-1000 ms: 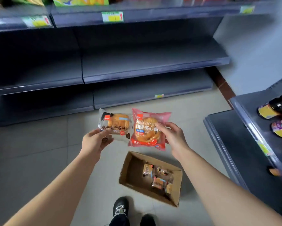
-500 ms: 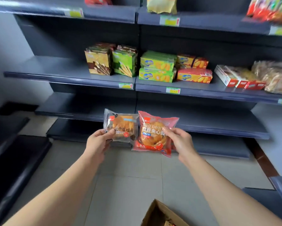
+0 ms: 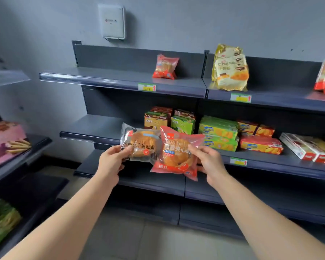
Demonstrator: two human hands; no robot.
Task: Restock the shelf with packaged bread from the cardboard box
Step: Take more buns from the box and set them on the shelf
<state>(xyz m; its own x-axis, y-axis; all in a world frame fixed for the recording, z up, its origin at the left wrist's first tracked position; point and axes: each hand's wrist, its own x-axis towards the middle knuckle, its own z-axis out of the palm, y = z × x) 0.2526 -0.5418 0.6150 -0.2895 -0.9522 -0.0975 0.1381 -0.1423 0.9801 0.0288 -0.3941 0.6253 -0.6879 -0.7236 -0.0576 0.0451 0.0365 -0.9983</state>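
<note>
Pinched by an edge, one bread pack was held in each hand: clear pack [image 3: 139,145] in left hand [image 3: 110,162], red pack [image 3: 176,152] in right hand [image 3: 211,164]. Both were kept label-out below the top shelf [image 3: 120,79], likely for matching (identical red pack [image 3: 165,67] stood there). Box out of view.

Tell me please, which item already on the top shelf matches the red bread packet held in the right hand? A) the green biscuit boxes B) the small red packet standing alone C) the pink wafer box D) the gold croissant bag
B: the small red plastic bread packet standing alone on the top grey metal shelf shows the same red wrapper as the red packet in the right hand.
</note>
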